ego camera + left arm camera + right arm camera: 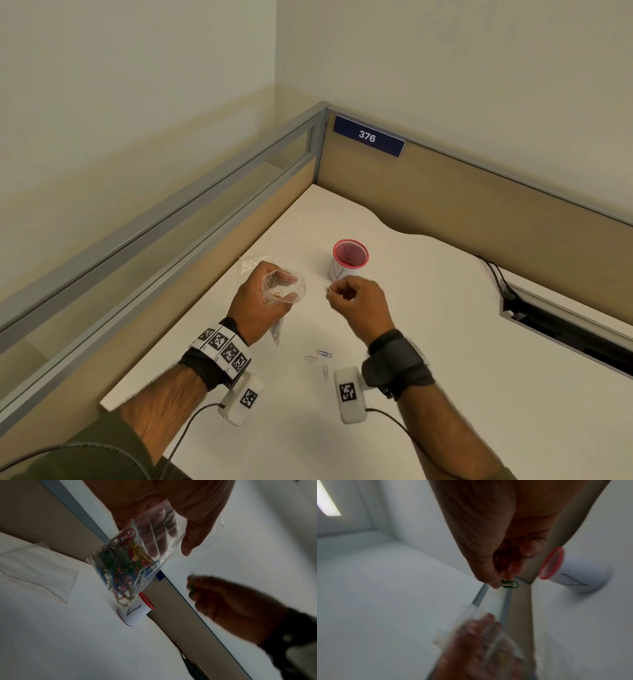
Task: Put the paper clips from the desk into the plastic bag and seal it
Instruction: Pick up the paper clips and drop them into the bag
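My left hand (260, 301) grips a clear plastic bag (284, 286) above the white desk, with its mouth held open. In the left wrist view the plastic bag (130, 561) hangs full of several coloured paper clips (120, 566). Just right of the bag's mouth, my right hand (356, 305) pinches a green paper clip (510, 584) between thumb and fingers; a second clip seems to be tucked behind it. Three loose paper clips (322, 358) lie on the desk below and between my hands.
A red mesh cup (350, 257) with a white paper wrap stands behind my hands. Another clear bag (255, 263) lies flat at the desk's left side. Partition walls (445, 192) close off the back and left. A cable slot (565, 325) is cut in at the right.
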A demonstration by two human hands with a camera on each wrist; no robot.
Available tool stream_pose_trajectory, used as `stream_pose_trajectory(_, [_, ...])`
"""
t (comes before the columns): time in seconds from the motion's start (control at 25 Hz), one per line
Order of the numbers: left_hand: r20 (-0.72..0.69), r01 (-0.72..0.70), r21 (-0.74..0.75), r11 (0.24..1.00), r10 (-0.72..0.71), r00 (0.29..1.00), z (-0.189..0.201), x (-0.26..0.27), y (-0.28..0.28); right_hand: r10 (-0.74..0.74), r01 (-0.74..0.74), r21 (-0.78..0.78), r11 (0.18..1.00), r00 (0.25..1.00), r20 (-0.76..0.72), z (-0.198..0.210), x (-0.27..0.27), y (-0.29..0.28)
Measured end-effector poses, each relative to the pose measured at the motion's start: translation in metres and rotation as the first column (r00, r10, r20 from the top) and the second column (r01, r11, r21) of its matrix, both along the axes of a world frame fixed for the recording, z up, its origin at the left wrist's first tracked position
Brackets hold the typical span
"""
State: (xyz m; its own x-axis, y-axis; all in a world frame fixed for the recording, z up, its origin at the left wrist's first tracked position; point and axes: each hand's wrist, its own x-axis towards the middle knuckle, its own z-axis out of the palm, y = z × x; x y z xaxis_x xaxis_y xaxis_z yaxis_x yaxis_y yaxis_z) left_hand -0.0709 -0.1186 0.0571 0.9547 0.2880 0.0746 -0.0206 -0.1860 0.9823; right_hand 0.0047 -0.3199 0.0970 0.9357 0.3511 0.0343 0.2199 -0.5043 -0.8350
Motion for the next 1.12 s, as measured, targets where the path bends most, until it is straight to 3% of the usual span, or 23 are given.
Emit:
stream_pose_trajectory(0.12, [0.014, 0.008, 0.031, 1.000, -0.008, 1.000, 0.004, 0.002, -0.008, 0.055, -0.061, 0.136, 0.989, 0.997, 0.050, 0.041, -0.002, 0.016])
stream_pose_trajectory(0.36, [0.017, 0.036, 0.073, 0.997, -0.037, 0.999, 0.010, 0.004, -0.013, 0.187, -0.192, 0.031, 0.981, 0.975, 0.123, 0.051, -0.011, 0.040])
stream_pose_trajectory(0.6, [0.009, 0.016, 0.033, 0.999, -0.016, 1.000, 0.008, -0.001, -0.010, 0.027, -0.049, 0.111, 0.993, 0.981, 0.195, 0.036, -0.003, 0.016])
stream_pose_trajectory(0.72, [0.001, 0.004, 0.006, 1.000, -0.004, 1.000, 0.004, -0.003, -0.006, 0.031, -0.014, -0.166, 0.986, 0.995, 0.099, -0.010, 0.005, -0.005])
stream_pose_trajectory(0.8, [0.003, 0.004, -0.007, 1.000, -0.004, 1.000, 0.002, -0.004, -0.005, 0.111, -0.114, -0.427, 0.897, 0.993, -0.032, -0.050, 0.000, -0.018])
stream_pose_trajectory(0.88, [0.003, -0.007, -0.017, 1.000, 0.007, 1.000, 0.002, -0.005, -0.004, 0.229, -0.285, -0.590, 0.756, 0.959, -0.169, -0.082, -0.013, -0.026])
stream_pose_trajectory(0.96, [0.007, -0.008, -0.026, 1.000, 0.008, 1.000, 0.001, -0.005, -0.003, 0.299, -0.359, -0.657, 0.663, 0.931, -0.208, -0.102, -0.023, -0.029])
stream_pose_trajectory(1.12, [0.001, -0.008, -0.019, 1.000, 0.008, 1.000, -0.001, -0.004, -0.001, 0.353, -0.346, -0.670, 0.657, 0.926, -0.132, -0.115, -0.028, -0.027])
